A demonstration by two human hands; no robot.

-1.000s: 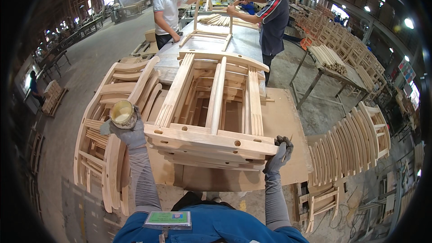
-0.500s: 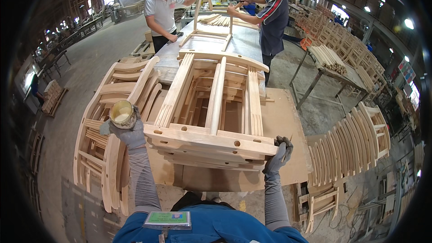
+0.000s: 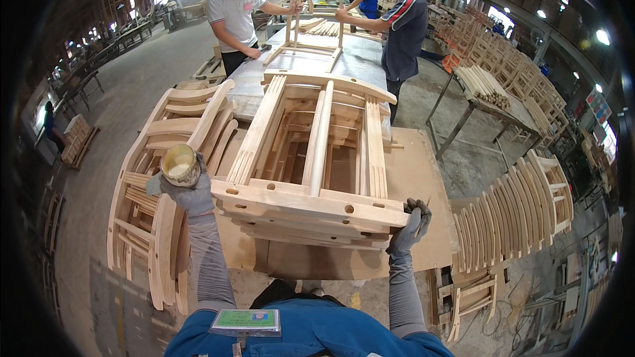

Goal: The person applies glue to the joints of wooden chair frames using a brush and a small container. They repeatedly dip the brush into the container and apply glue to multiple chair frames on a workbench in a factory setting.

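In my gloved left hand [image 3: 188,193] is a round, stained cup [image 3: 180,165] with pale cream-coloured stuff inside, held beside the left end of a wooden chair frame [image 3: 311,197]. This frame lies on top of a stack of similar frames in front of me, its near rail pierced with several holes. Slats and two round rods run from the near rail to the far rail. My gloved right hand [image 3: 410,228] is closed around the right end of the near rail. A thin tip shows by its fingers; what it belongs to I cannot make out.
Curved chair frames [image 3: 165,129] lean in a pile at left. A cardboard sheet [image 3: 417,178] lies under the stack. More curved pieces [image 3: 509,215] stand in a row at right. Two people handle a frame [image 3: 311,46] at the table [image 3: 271,82] ahead.
The two people across the table have shifted slightly, and the upright wooden piece between them has moved. My hands and the stacked frame have hardly moved.
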